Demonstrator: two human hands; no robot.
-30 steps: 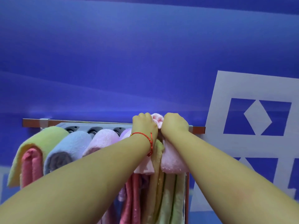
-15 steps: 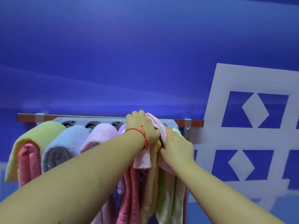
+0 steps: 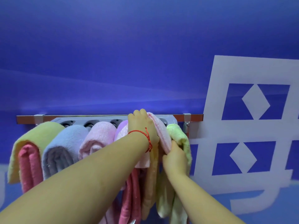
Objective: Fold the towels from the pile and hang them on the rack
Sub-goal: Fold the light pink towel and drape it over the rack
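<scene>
A grey wall rack on a brown rail carries several folded towels over its arms. A light pink towel lies draped over an arm near the rack's right end. My left hand, with a red cord at the wrist, lies on the towel's top with its fingers curled over the far side. Lower down, my right hand grips the towel's front hanging part. The arm under the towel is hidden.
From the left hang a yellow-green towel over a red-pink one, a blue towel, a pale pink towel and a lilac one. A green towel sits at the far right. The wall behind is blue and white.
My right hand has dropped from the rack's top to the pink towel's front hanging part. My left hand has stayed on top, and the towel now lies further over the arm.
</scene>
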